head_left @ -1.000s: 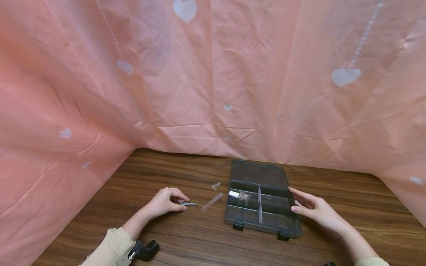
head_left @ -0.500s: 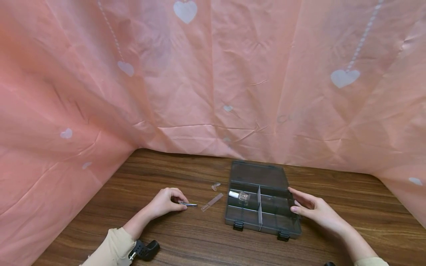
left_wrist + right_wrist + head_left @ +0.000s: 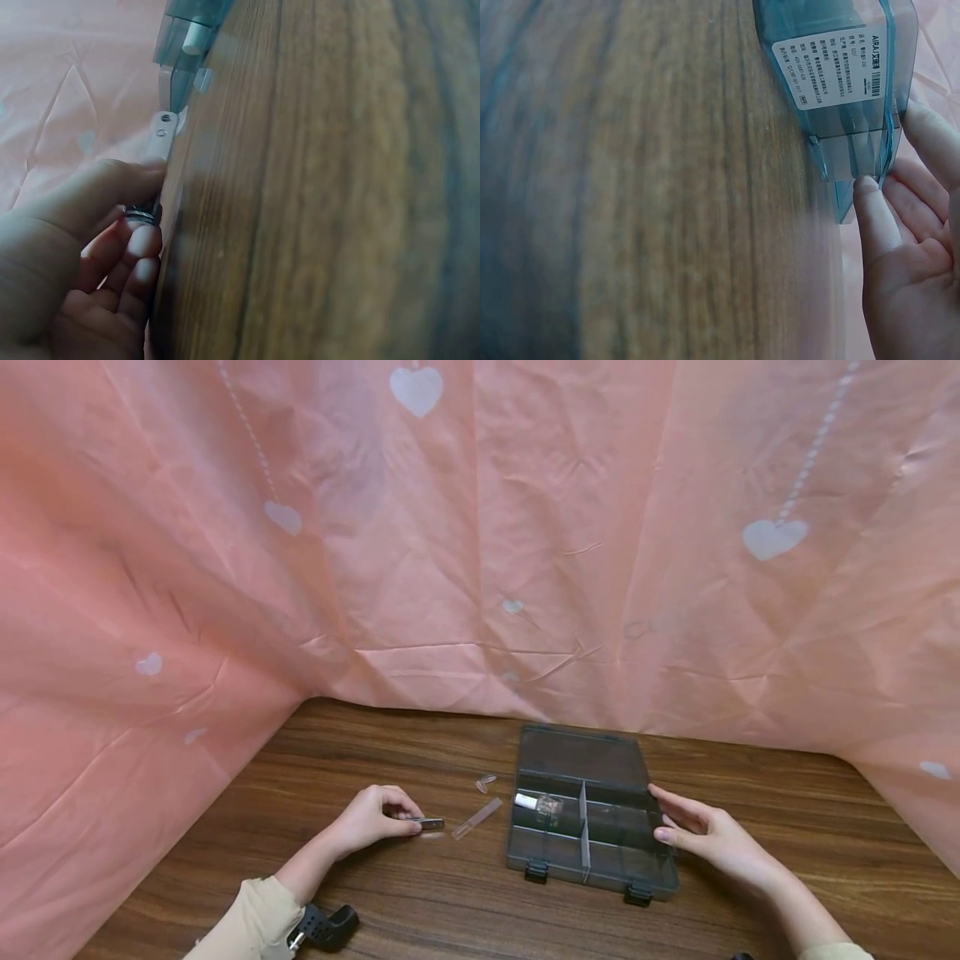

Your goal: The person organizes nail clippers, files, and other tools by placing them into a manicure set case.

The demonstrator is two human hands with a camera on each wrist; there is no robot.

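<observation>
Basically mid-sort: left hand resting on the wooden bench left of the compartment box, fingers curled round a small metal tool, maybe tweezers, pinched low against the wood with the tip aimed toward the box. Right hand parked at the box's right edge, fingers straight and relaxed, tips touching the side wall, thumb over the rim, gripping nothing, just bracing. Box sitting open, lid laid flat behind it toward the pink heart-print curtain, latches facing forward. Little glass bottle with a white cap already lying on its side in the rear-left compartment. Between box and left hand: a clear plastic strip and, just behind it, a tiny clear piece, both loose on the wood. Looks like the pick-up stage for the metal tool; next move probably calls for a clean lift off the wood and a short carry rightward over the box wall into a free compartment, right hand keeping the box from sliding. Left forearm flat, wrist low; right forearm angled in from the near-right.
</observation>
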